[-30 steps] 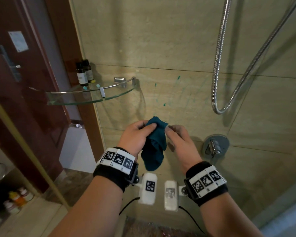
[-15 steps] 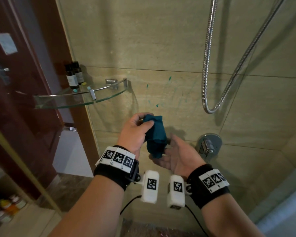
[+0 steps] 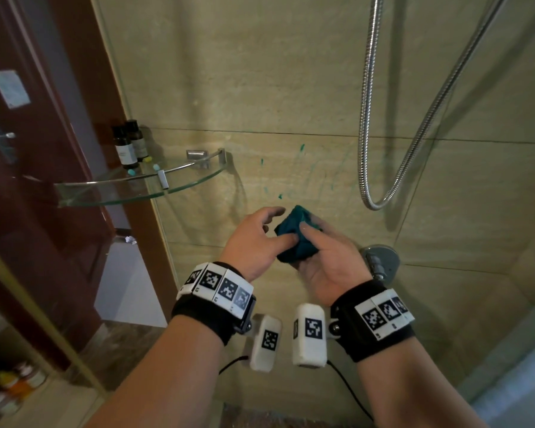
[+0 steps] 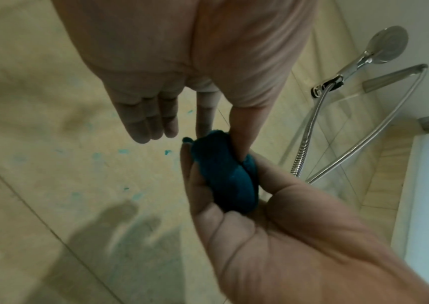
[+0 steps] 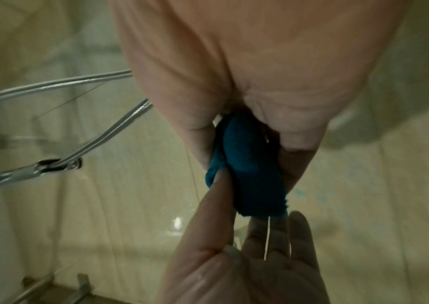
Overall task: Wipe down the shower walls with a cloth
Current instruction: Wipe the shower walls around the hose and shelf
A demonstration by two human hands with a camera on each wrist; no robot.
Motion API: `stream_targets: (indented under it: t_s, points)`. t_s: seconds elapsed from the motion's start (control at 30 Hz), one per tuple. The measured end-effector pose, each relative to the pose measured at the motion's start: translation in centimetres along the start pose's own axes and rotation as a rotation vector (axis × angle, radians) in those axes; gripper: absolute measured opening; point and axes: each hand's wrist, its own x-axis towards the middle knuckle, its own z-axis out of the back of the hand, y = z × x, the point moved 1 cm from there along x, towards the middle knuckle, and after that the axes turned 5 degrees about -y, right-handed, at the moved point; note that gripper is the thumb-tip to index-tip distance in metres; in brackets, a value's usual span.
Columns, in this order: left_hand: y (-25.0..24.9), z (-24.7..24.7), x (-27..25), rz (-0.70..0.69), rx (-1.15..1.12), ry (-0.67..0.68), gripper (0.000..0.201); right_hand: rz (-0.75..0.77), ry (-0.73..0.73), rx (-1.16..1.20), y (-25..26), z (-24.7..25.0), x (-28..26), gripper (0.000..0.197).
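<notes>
Teal cloth [image 3: 296, 235], bunched into a wad, is held in the right hand [image 3: 328, 267]: it is cupped in the palm, with the thumb pressed on its near side and the fingers curled behind it. The left hand [image 3: 254, 242] is set just left of the wad, its thumb pushed into a fold, its fingers [image 4: 151, 123] straight and clear of the fabric. Beyond the fingertips, teal smears [image 3: 301, 147] are seen on the wall [image 3: 291, 72]. A hose [image 3: 365, 118] hangs beyond the right fingers; a shelf [image 3: 136, 193] is mounted left of the left fingers.
</notes>
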Motion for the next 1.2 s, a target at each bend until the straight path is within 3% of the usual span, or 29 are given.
stream_targets:
  t_s: [0.2, 0.43, 0.53, 0.67, 0.83, 0.93, 1.2]
  points:
    - [-3.0, 0.3, 2.1, -0.157, 0.198, -0.080, 0.073, 0.270, -0.100, -0.142, 5.9, -0.8, 1.2, 0.038]
    - [-6.9, -0.8, 6.1, -0.352, 0.641, -0.211, 0.093, 0.622, -0.435, -0.376, 11.7, 2.7, 1.3, 0.048]
    - [-7.9, -1.3, 8.3, -0.427, 0.726, -0.278, 0.102, 0.718, -0.568, -0.499, 13.9, 4.1, 1.2, 0.035]
    - [-8.7, -1.3, 11.2, -0.500, 0.757, -0.367, 0.098, 0.786, -0.640, -0.679, 15.6, 5.5, 2.1, 0.026]
    - [-7.1, -2.4, 14.0, -0.484, 0.752, -0.327, 0.078, 0.831, -0.724, -0.838, 17.1, 6.8, 4.7, 0.023]
    - [-6.4, -3.4, 14.9, -0.495, 0.724, -0.373, 0.081, 0.807, -0.840, -0.994, 16.9, 7.5, 6.7, 0.043]
    - [-5.5, -4.2, 15.9, -0.552, 0.714, -0.456, 0.084, 0.971, -0.825, -0.894, 16.3, 6.8, 8.4, 0.022]
